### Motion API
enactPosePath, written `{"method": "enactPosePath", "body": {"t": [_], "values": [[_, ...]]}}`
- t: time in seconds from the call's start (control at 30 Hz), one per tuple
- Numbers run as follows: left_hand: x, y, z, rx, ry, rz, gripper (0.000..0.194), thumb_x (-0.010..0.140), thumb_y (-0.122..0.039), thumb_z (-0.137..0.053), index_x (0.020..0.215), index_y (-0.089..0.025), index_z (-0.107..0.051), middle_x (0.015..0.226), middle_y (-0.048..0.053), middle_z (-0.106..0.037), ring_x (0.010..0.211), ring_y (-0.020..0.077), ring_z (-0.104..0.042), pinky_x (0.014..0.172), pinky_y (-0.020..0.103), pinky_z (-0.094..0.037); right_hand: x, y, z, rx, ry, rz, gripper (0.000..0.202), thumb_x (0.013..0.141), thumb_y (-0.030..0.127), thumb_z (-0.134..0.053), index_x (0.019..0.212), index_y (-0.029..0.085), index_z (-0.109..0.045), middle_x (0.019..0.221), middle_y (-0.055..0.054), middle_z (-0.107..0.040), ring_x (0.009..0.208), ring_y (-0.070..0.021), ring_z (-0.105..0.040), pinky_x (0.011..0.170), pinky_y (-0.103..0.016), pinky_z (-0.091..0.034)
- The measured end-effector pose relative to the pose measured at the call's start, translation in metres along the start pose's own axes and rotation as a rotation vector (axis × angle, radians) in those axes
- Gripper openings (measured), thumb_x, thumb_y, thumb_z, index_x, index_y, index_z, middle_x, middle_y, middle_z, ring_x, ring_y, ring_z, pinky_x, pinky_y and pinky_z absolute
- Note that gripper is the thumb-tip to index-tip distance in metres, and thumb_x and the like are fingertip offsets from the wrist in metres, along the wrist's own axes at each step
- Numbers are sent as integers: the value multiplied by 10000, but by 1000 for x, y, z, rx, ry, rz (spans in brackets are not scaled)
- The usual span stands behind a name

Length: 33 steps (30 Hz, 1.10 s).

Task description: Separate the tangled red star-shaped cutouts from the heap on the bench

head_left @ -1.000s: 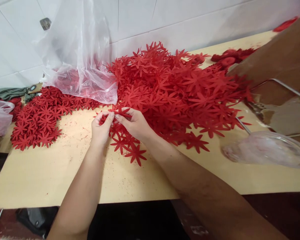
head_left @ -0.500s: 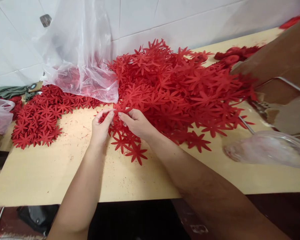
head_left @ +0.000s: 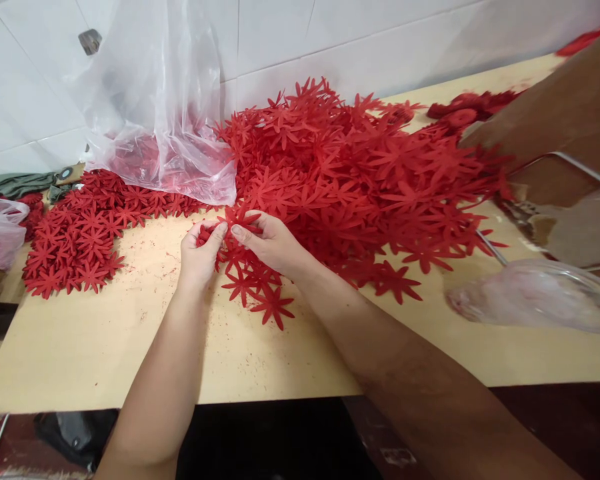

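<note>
Two hands meet at the near edge of the big red pile (head_left: 350,173), pinching one red flower cutout (head_left: 240,219) between them: the left hand (head_left: 199,252) grips its 9 o'clock side, the right hand (head_left: 271,243) its 3 o'clock side. The cutout lies flat-ish, touching both thumbs, with loose flowers (head_left: 260,293) at 6 o'clock on the worktop (head_left: 105,347) and a plastic bag (head_left: 155,113) at 11 o'clock.

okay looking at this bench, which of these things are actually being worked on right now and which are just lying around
In hand:
left hand and right hand, both pinching one red flower-shaped cut-out
big loose heap of red flower cut-outs
flat spread of red flower cut-outs on the left

Lying about:
clear plastic bag against the tiled wall
clear plastic dish at right
grey-green cloth far left
pale wooden bench
</note>
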<state>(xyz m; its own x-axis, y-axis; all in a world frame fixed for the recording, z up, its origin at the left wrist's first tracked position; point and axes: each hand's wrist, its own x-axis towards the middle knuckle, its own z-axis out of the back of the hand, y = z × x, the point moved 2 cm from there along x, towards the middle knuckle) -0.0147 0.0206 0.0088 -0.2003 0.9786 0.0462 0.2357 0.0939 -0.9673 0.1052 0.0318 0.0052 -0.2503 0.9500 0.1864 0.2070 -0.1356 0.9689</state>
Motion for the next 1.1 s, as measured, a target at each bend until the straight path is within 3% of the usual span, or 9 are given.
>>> {"method": "enactPosePath", "body": {"t": [0.17, 0.33, 0.4, 0.47, 0.53, 0.8, 0.93, 1.0, 1.1], "values": [[-1, -1, 1, 45, 37, -28, 308, 599, -379, -769, 570, -166, -549, 485, -72, -466, 466, 35, -397, 514, 193, -350, 0, -3, 4, -76, 25, 49, 384, 689, 535, -657, 835, 200, -539, 819, -16, -593, 747, -118, -572, 733, -283, -510], [-5, -4, 0, 92, 89, -61, 296, 644, -406, -737, 585, -173, -565, 513, -58, -475, 495, 43, -401, 536, 200, -350, -2, 4, 12, -400, -190, 325, 473, 693, 400, -690, 1110, 230, -550, 1142, -80, -498, 1003, -181, -530, 840, -336, -496], [-6, -4, 0, 90, 113, -65, 291, 655, -412, -729, 596, -176, -571, 517, -55, -476, 499, 47, -402, 539, 203, -351, -2, 7, 11, -440, -133, 364, 326, 725, 360, -658, 1011, 214, -604, 1066, -75, -538, 1001, -189, -536, 876, -359, -477], [-6, -4, 0, 90, 132, -56, 297, 654, -426, -726, 603, -178, -572, 505, -55, -469, 487, 49, -395, 525, 205, -342, -1, 7, 10, -358, -44, 301, 184, 749, 352, -627, 852, 199, -612, 884, -46, -585, 881, -168, -569, 852, -354, -479], [-5, -3, 0, 88, 127, -42, 302, 653, -436, -723, 611, -180, -569, 493, -57, -462, 476, 51, -391, 514, 205, -335, 1, 8, 9, -249, -35, 218, 191, 743, 382, -626, 761, 200, -571, 762, -14, -579, 750, -140, -563, 764, -321, -491], [0, 5, 3, 61, -7, -32, 306, 651, -402, -730, 608, -173, -532, 474, -73, -457, 451, 36, -383, 486, 186, -318, 2, 20, 25, -222, -328, 269, 222, 759, 403, -622, 735, 212, -511, 696, 6, -526, 634, -108, -491, 616, -268, -436], [12, 4, 18, -11, -198, -24, 293, 637, -338, -749, 615, -167, -512, 452, -86, -446, 423, 22, -377, 464, 169, -308, 8, 20, 58, -168, -661, 322, 116, 803, 281, -552, 754, 212, -471, 653, 22, -454, 562, -90, -431, 554, -258, -389], [15, 4, 21, -35, -218, -12, 288, 618, -320, -763, 631, -164, -520, 464, -86, -466, 426, 19, -397, 466, 164, -316, 11, 17, 70, -149, -781, 360, 93, 776, 193, -545, 742, 209, -460, 675, 7, -487, 580, -90, -460, 578, -261, -410], [12, 4, 15, -47, -124, 22, 293, 587, -335, -780, 666, -164, -555, 513, -77, -507, 449, 21, -432, 483, 169, -342, 12, 15, 66, -317, -679, 431, 116, 752, 131, -518, 848, 196, -513, 882, -68, -601, 811, -146, -583, 784, -328, -478]]}}
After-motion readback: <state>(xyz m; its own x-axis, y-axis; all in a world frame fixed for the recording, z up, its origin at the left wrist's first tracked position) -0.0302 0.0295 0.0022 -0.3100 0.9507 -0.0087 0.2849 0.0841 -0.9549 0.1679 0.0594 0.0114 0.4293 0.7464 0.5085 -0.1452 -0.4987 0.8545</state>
